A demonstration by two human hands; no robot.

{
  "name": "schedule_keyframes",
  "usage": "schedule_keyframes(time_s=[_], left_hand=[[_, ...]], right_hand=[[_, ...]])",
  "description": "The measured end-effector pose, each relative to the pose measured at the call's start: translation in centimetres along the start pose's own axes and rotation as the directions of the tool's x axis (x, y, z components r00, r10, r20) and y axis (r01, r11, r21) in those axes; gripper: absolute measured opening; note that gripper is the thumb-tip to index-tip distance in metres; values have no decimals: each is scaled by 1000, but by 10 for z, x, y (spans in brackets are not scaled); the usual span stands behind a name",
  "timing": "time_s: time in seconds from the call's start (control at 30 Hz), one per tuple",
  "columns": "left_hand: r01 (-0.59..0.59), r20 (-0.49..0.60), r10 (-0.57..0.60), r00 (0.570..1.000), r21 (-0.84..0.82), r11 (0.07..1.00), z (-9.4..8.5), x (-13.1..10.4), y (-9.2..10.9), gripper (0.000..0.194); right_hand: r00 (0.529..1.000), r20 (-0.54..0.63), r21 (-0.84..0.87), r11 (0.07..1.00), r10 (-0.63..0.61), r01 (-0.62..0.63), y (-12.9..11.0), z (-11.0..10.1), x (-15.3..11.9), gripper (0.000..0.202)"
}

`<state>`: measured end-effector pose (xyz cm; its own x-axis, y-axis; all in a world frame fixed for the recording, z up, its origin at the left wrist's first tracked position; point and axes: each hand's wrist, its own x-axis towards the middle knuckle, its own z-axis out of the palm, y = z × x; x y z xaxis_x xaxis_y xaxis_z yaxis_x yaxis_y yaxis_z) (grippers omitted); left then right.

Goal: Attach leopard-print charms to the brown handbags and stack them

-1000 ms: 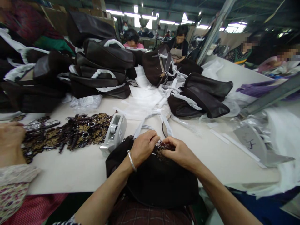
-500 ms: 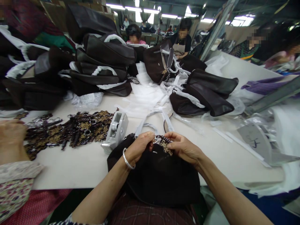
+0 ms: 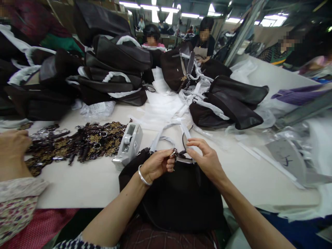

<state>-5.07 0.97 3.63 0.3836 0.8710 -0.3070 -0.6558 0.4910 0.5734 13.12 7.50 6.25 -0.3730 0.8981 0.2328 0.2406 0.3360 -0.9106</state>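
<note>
A dark brown handbag (image 3: 178,200) rests on the table edge and against my lap, its handles (image 3: 163,133) wrapped in white. My left hand (image 3: 159,164), with a silver bangle at the wrist, is closed around a bag charm (image 3: 173,153); only its metal clasp end shows above the fingers, and the rest is hidden. Just right of it, my right hand (image 3: 207,160) has its fingers apart at the bag's opening, beside a thin dark strap (image 3: 183,151). Whether its fingertips touch that strap is hard to see.
A pile of charms (image 3: 88,143) lies left of a grey tape dispenser (image 3: 128,141). A co-worker's hand (image 3: 12,152) is at the pile's left end. More dark bags (image 3: 116,55) are stacked behind, with white sheets (image 3: 166,107) between them. A metal post (image 3: 242,34) slants at right.
My right hand has let go of the charm and opened slightly to the right. The charm's patterned part, visible before between both hands, is now gathered in my left hand.
</note>
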Motion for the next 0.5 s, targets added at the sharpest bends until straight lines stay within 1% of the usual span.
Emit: schedule_keyframes(time_s=[0.03, 0.07, 0.13, 0.2, 0.27, 0.3, 0.33, 0.37, 0.4, 0.43, 0.47, 0.5], left_hand=[[19, 0, -19, 1000, -19, 1000, -1, 1, -1, 26], [36, 1, -36, 999, -32, 999, -2, 3, -3, 24], [70, -1, -70, 998, -50, 996, -3, 7, -6, 21], [102, -9, -103, 995, -51, 993, -3, 9, -10, 22], [94, -44, -93, 995, 20, 995, -1, 11, -13, 25], [52, -83, -44, 996, 103, 993, -1, 11, -14, 27], [-15, -135, 46, 990, 219, 976, 1, 11, -14, 28], [-96, -186, 170, 968, 351, 931, 2, 11, -13, 29], [-171, -218, 306, 927, 479, 861, 3, 10, -12, 30], [-227, -225, 424, 877, 584, 779, 5, 8, -10, 31], [-264, -207, 507, 837, 660, 704, 6, 7, -8, 32], [-286, -174, 553, 815, 710, 644, 7, 5, -6, 31]], right_hand=[[992, 45, -82, 990, -115, 118, -4, 0, -1, 18], [974, 99, -129, 968, -202, 213, -8, 0, -1, 20], [935, 196, -159, 931, -296, 328, -12, 2, 0, 20], [910, 267, -152, 918, -318, 366, -13, 5, 3, 16], [906, 299, -125, 929, -298, 347, -11, 7, 5, 12], [913, 299, -111, 940, -277, 322, -11, 7, 5, 10], [924, 290, -100, 953, -247, 286, -11, 7, 5, 8], [940, 275, -96, 967, -201, 235, -12, 6, 5, 6], [957, 256, -99, 981, -136, 166, -13, 6, 5, 4], [969, 239, -109, 991, -52, 81, -15, 5, 4, 5], [973, 226, -115, 993, 41, -15, -16, 4, 4, 6], [967, 217, -111, 988, 132, -110, -16, 3, 4, 9]])
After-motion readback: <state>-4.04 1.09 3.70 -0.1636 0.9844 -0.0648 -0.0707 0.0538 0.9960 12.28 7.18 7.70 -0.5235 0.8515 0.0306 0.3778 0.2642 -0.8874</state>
